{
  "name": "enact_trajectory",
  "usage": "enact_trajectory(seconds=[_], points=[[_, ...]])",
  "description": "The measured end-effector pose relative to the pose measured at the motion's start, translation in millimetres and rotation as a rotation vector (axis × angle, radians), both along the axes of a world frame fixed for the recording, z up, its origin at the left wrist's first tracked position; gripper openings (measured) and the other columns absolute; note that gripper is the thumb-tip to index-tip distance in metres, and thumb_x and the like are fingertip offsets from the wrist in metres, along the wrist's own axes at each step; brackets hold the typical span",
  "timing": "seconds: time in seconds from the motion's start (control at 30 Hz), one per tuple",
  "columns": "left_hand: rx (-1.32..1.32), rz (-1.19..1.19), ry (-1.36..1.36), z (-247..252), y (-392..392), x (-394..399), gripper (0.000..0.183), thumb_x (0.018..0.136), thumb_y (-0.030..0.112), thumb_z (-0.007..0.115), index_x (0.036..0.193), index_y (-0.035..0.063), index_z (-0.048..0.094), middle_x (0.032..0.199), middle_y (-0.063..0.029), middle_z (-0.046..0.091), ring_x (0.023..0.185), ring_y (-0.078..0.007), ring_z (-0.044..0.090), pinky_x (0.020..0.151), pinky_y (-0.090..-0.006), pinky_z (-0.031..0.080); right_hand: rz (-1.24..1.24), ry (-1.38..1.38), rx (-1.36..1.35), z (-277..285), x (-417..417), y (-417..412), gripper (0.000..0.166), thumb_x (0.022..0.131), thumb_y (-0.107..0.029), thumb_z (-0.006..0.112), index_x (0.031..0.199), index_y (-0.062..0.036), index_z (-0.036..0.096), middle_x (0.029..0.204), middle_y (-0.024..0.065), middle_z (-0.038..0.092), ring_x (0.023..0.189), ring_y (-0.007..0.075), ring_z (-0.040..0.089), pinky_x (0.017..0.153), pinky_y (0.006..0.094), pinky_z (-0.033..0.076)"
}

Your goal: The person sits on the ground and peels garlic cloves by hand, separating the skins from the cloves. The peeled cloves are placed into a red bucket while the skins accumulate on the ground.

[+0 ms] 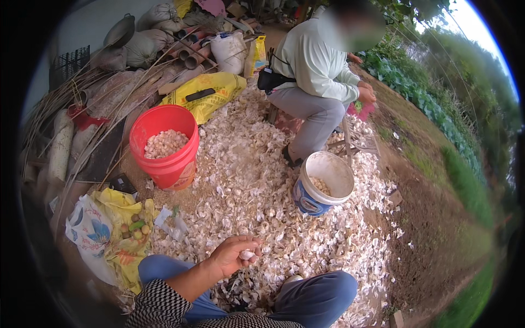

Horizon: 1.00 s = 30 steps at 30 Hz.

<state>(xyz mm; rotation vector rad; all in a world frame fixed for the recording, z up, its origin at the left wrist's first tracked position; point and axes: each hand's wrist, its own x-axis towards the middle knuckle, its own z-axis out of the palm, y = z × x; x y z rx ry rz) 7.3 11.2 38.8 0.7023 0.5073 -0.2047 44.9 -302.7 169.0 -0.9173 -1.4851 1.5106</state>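
My left hand [229,256] reaches out above my lap, its fingers curled around a small pale piece of garlic [247,255]. My right hand is out of view. Under and ahead of the hand, a thick layer of papery garlic skins [246,201] covers the ground. A red plastic bucket [154,170] stands ahead on the left, partly filled with garlic cloves [166,143]. Ahead on the right is a white bucket [338,176] with a blue label, and paler cloves [320,185] lie low inside it.
Another person [316,74] sits on a low wooden stool [348,139]. A black device [200,94] lies on a yellow sack [229,84]. Fruit [137,229] rests on plastic bags [88,233] at left. Canes, clay pipes [192,61] and full sacks [141,49] are piled behind.
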Motion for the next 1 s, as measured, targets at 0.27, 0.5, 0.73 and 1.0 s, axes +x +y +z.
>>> enact_trajectory(seconds=[0.27,0.5,0.73,1.0], points=[[-0.016,0.033,-0.038,-5,-2,8,0.018,0.083,0.015,0.054,0.098,0.0037,0.054,0.077,-0.008,0.057,0.064,-0.0127,0.055,0.047,-0.02,0.04,-0.46,-0.192,0.07,11,10,-10,0.026,0.088,-0.02,0.048,0.082,0.002,0.06,0.074,0.0144,0.058,0.068,0.0285,0.058,0.056,0.036,0.045],[-0.108,0.185,-0.125,-4,10,2,0.024,0.082,0.004,0.052,0.105,-0.0014,0.048,0.092,-0.0129,0.053,0.083,-0.0275,0.058,0.067,-0.0319,0.051,-0.454,-0.628,0.363,22,26,36,0.017,0.08,-0.015,0.056,0.086,0.0,0.061,0.082,0.0134,0.06,0.07,0.0246,0.059,0.058,0.0335,0.047],[-0.204,0.153,-0.231,4,1,17,0.031,0.081,-0.005,0.042,0.112,-0.005,0.039,0.105,-0.02,0.045,0.103,-0.0343,0.049,0.088,-0.0367,0.046,-0.054,-0.284,0.306,5,42,53,0.026,0.079,-0.022,0.063,0.091,0.0007,0.061,0.084,0.0131,0.062,0.071,0.0231,0.062,0.057,0.0296,0.05],[0.002,0.105,-0.346,3,2,9,0.041,0.084,-0.001,0.046,0.123,-0.003,0.032,0.108,-0.0132,0.048,0.093,-0.0219,0.054,0.08,-0.0309,0.046,-0.73,-0.5,0.0,-57,84,136,0.027,0.075,-0.019,0.067,0.091,0.0008,0.06,0.08,0.011,0.064,0.066,0.0173,0.06,0.058,0.0268,0.048]])
